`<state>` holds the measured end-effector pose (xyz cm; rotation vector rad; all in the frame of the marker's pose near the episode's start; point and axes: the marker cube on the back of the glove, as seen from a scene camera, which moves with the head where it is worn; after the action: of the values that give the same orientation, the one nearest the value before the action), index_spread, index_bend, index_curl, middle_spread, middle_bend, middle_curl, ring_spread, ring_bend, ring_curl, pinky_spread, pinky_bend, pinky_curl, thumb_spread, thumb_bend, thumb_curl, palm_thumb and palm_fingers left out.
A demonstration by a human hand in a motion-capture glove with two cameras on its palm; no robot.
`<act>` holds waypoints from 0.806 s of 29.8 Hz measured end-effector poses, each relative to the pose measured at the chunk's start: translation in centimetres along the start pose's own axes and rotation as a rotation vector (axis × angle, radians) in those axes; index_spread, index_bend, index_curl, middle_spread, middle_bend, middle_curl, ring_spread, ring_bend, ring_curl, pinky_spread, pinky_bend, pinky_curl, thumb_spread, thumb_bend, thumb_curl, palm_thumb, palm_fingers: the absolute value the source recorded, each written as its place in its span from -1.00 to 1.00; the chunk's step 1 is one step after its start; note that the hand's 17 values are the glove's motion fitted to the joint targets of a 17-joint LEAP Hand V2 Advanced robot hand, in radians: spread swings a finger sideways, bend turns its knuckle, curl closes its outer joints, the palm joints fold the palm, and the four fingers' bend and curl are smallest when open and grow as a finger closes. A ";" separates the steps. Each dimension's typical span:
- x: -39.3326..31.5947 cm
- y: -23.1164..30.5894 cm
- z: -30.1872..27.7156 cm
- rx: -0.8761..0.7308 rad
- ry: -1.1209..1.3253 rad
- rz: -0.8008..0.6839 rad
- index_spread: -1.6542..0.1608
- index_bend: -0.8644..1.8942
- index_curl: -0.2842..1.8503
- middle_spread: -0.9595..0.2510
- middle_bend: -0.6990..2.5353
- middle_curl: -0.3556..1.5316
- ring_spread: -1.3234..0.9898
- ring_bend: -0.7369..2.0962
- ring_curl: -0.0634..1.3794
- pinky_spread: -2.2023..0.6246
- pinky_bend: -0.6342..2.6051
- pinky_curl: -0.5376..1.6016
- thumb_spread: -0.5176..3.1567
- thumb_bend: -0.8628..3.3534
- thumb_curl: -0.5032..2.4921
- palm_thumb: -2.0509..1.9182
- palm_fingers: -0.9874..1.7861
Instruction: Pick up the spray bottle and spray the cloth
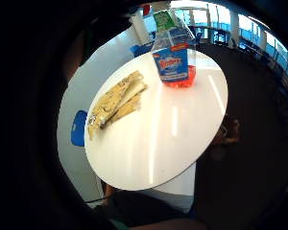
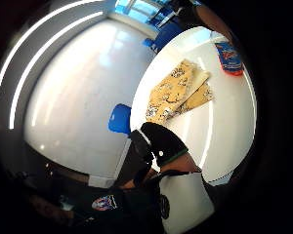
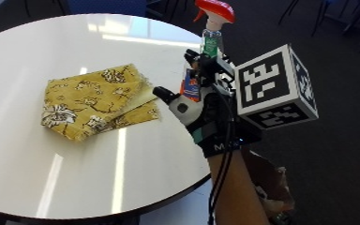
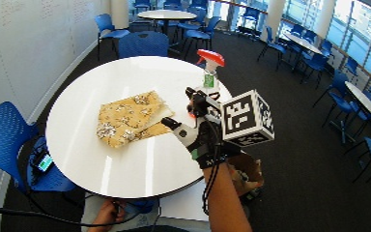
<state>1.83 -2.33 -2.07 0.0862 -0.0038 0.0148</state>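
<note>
The bottle (image 3: pixel 208 40) stands upright near the table (image 3: pixel 74 178) edge, long axis vertical, at 12 o'clock from the right hand (image 3: pixel 208 119), just beyond it. I cannot tell whether the fingers are open or closed. The cloth (image 3: pixel 95 101) lies at the hand's 9 o'clock.

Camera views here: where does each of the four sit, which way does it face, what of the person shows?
Little finger palm view: faces the spray bottle, cloth, round table; no hand visible.
Thumb palm view: faces cloth and wall; gloved thumb.
Outside view: above the table edge, facing down; right hand, forearm.
Wide outside view: higher, whole room; arm.
All four share bottle and cloth.
</note>
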 end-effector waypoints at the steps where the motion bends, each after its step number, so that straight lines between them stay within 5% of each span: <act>1: 0.2 -0.3 0.0 0.010 -0.008 0.004 0.36 -0.20 -0.43 0.56 -0.41 -0.32 0.18 -0.29 -0.59 0.71 -0.50 -0.32 -0.20 -0.60 -0.49 0.28 0.03; 13: 3.9 -4.4 -0.8 0.130 -0.135 0.103 0.37 -0.27 -0.46 0.55 -0.42 -0.30 0.13 -0.21 -0.51 0.71 -0.49 -0.28 -0.19 -0.60 -0.48 0.29 0.16; 24: 9.1 -9.9 -0.2 0.200 -0.326 0.340 0.41 -0.31 -0.50 0.52 -0.39 -0.26 0.08 -0.15 -0.45 0.69 -0.49 -0.24 -0.20 -0.60 -0.47 0.31 0.20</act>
<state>11.12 -12.07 -3.10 0.2865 -0.3431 0.3412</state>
